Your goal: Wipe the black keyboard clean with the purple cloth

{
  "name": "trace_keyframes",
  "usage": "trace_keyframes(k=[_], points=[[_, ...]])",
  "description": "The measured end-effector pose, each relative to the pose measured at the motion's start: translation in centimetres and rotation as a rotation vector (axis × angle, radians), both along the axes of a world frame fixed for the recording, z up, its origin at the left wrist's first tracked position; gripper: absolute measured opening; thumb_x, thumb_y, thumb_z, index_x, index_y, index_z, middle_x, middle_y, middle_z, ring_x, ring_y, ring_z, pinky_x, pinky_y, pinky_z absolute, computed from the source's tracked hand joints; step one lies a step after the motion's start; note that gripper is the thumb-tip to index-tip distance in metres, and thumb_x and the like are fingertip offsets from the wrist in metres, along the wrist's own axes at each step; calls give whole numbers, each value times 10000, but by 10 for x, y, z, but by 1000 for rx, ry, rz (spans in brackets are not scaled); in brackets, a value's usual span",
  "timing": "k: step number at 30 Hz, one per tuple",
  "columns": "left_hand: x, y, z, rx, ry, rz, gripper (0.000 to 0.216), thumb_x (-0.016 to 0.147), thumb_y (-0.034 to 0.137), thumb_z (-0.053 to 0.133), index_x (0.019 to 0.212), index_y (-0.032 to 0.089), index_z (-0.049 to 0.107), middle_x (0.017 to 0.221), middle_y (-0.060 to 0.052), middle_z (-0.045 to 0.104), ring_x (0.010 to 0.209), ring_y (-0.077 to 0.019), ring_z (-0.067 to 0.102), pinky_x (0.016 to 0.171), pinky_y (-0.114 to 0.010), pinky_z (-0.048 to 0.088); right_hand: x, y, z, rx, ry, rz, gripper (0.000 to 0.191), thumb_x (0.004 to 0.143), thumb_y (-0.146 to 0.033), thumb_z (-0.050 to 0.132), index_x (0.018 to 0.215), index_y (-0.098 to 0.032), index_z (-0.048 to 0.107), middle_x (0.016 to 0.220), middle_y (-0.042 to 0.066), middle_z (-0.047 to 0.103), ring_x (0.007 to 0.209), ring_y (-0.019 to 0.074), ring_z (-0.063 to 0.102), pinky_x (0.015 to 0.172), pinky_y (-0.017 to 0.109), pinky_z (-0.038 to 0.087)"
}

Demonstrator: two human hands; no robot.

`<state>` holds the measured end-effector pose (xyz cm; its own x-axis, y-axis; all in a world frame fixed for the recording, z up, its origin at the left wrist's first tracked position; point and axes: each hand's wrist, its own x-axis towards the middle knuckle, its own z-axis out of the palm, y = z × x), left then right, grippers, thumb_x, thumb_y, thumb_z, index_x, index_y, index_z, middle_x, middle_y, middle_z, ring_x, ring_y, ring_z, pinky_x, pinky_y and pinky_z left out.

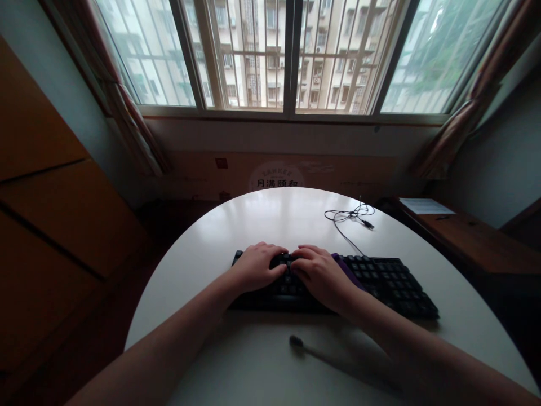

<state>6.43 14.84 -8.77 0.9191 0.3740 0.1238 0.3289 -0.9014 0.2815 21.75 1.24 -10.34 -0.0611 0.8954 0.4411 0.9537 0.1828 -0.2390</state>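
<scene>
A black keyboard [393, 282] lies across the middle of a round white table [262, 225]. Both my hands rest on its left half, fingertips meeting over the keys. My left hand [256, 266] is curled, its fingers bent down onto the keys; what they pinch, if anything, is hidden. My right hand [321, 273] is also curled, and a purple thing [349, 270] sticks out from under it along the keys. A small dark-headed brush [298, 341] lies on the table in front of the keyboard, between my forearms.
The keyboard's thin black cable [350, 214] is coiled loosely on the table behind it. A barred window [291, 56] with curtains fills the back wall. A wooden cabinet [54, 225] stands at the left, and a low wooden bench [465, 237] with a paper at the right.
</scene>
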Motion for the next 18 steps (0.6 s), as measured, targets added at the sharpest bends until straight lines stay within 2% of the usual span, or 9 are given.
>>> trace_keyframes(k=[4, 8, 10, 14, 18], points=[[-1, 1, 0, -11, 4, 0, 410, 860, 417, 530, 1228, 258, 618, 1192, -53, 679, 1086, -259, 592, 956, -390, 440, 7, -6, 5, 67, 18, 1, 140, 896, -169, 586, 875, -211, 718, 1084, 61, 694, 1137, 257, 567, 982, 447, 430], [-1, 1, 1, -23, 3, 0, 411, 858, 417, 534, 1225, 257, 622, 1194, -54, 680, 1104, -264, 585, 967, -403, 435, 28, -21, 19, 107, 199, -76, 134, 921, -169, 534, 920, -193, 666, 940, 49, 701, 888, 193, 635, 836, 356, 488], [-1, 1, 1, -30, 6, 1, 412, 856, 412, 535, 1228, 256, 622, 1204, -56, 676, 1111, -266, 581, 966, -404, 435, 35, -26, 21, 85, 262, -97, 133, 924, -167, 517, 946, -188, 647, 915, 47, 693, 827, 177, 634, 773, 323, 494], [-1, 0, 2, -31, 11, 3, 411, 857, 413, 531, 1225, 252, 624, 1197, -60, 678, 1101, -268, 584, 958, -406, 439, 32, -22, 12, -13, 226, -39, 132, 912, -160, 539, 950, -188, 662, 913, 44, 673, 810, 168, 621, 756, 306, 492], [-1, 1, 1, -23, 14, -5, 421, 863, 425, 526, 1232, 245, 616, 1177, -64, 682, 1085, -267, 587, 959, -405, 437, 19, -14, 2, -47, 111, 16, 106, 884, -166, 599, 909, -190, 698, 889, 51, 659, 855, 189, 588, 805, 337, 481]])
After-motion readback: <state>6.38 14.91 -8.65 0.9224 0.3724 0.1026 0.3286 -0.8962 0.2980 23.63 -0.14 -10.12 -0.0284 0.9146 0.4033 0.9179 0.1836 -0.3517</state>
